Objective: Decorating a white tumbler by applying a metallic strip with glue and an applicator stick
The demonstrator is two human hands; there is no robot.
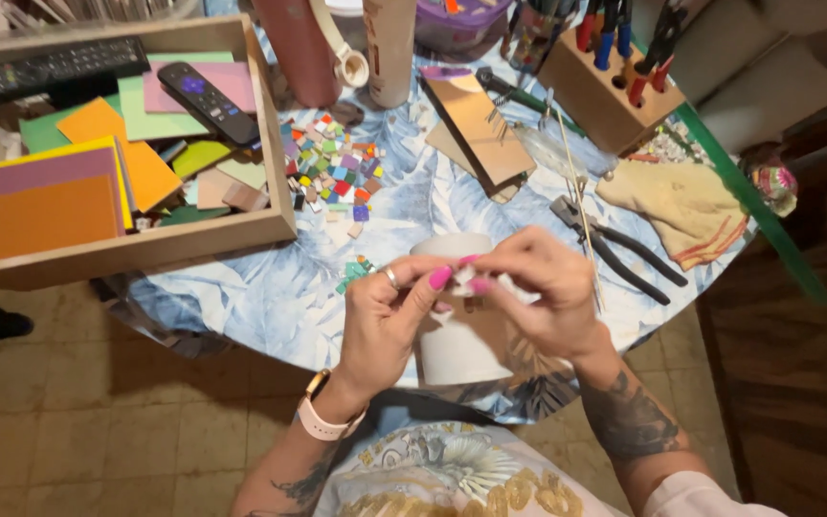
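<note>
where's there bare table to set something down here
Freest patch: bare tablecloth between the wooden tray, the table's near edge and the left hand. A smaller gap lies between the tile pile and the pliers. The far edge is crowded with bottles and a tool block.

Left hand (390, 311) and right hand (543, 287) together over a white cup (452, 345) — fingertips pinching a small white piece (463, 278). Beyond, loose mosaic tiles (332, 168), black pliers (614, 244), a wooden tray (275, 144) of coloured sheets — 2 remotes inside.
</note>
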